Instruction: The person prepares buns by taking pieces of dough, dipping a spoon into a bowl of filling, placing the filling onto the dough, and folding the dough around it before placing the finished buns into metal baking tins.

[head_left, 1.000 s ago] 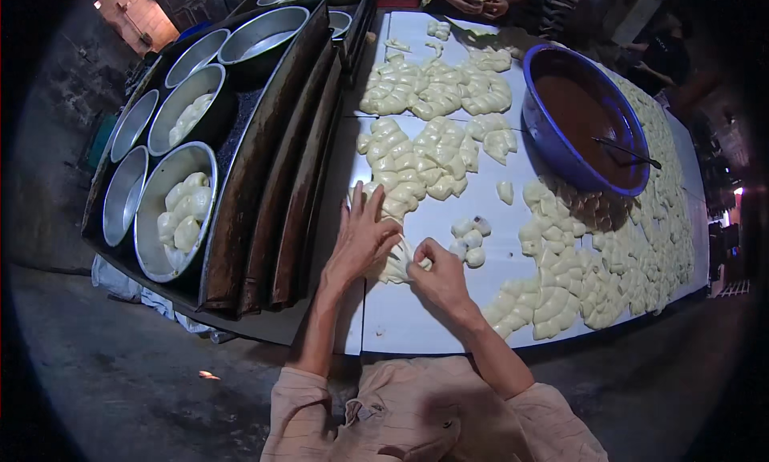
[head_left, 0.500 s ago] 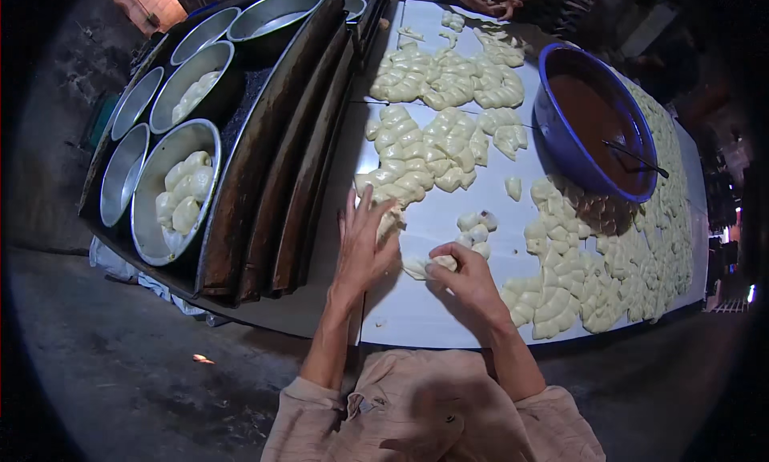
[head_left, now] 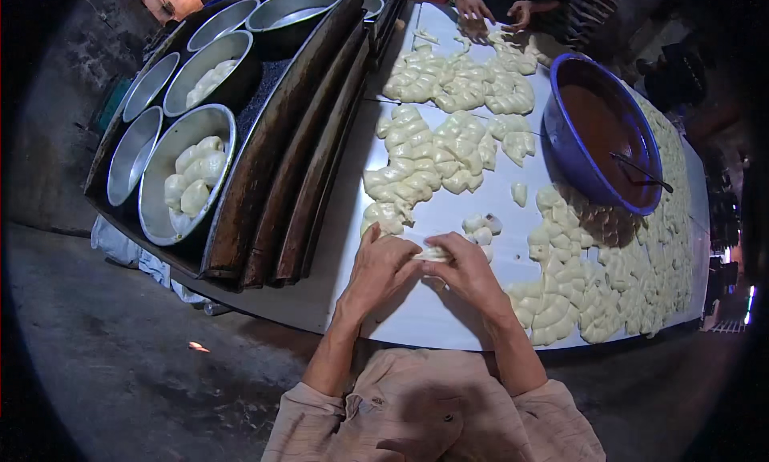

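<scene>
Between my two hands, low over the white table (head_left: 400,326), is a pale piece of dough (head_left: 432,255). My left hand (head_left: 381,268) has its fingers closed at the dough's left end. The thumb and fingers of my right hand (head_left: 463,271) pinch its other end. Just beyond my left hand, a long patch of joined dough pieces (head_left: 404,162) lies on the table. Behind my right hand sits a small dough cluster (head_left: 481,226) with dark spots. My fingers partly cover the held piece.
At the left stands a dark metal tray (head_left: 232,198) of round pans; the near pan (head_left: 150,210) holds dough. A blue basin (head_left: 561,130) of brown filling with a spoon rests at the right, beside more dough (head_left: 561,278). Another person's hands (head_left: 497,12) are at the far edge.
My left hand has left the edge of the dough patch and come right, to the piece in my right hand. The other person's hands have spread apart.
</scene>
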`<state>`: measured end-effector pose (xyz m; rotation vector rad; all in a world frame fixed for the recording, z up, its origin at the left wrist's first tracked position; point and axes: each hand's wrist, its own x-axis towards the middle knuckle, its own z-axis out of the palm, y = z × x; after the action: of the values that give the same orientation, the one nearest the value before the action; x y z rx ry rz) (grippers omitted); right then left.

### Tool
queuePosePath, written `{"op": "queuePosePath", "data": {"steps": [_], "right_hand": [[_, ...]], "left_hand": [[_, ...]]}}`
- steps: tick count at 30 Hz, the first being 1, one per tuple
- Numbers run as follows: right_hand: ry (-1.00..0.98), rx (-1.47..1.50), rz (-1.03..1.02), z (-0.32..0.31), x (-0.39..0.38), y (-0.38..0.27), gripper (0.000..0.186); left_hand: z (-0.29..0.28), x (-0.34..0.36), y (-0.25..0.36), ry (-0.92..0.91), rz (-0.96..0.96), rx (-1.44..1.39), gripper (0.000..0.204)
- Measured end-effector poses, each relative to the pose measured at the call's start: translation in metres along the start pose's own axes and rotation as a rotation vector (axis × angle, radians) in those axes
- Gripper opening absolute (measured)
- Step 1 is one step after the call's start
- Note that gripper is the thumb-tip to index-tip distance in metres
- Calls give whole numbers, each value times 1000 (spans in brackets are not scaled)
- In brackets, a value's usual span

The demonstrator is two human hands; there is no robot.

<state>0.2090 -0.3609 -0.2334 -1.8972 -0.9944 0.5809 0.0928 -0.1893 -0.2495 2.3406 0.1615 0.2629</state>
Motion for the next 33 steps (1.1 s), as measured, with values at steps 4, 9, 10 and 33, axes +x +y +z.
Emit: {"op": "queuePosePath", "data": {"steps": [4, 9, 10, 33], "right_hand": [[-45, 136, 260, 0, 5, -6, 35], [35, 212, 198, 6, 7, -3, 40], [66, 202, 171, 7, 8, -7, 38], [16, 947, 277, -57, -28, 0, 42]], "left_hand": [[-3, 0, 5, 6, -2, 46, 24], [4, -4, 6, 70, 41, 117, 30], [8, -2, 4, 58, 16, 162, 26], [8, 9, 51, 9, -212, 242, 90]]}}
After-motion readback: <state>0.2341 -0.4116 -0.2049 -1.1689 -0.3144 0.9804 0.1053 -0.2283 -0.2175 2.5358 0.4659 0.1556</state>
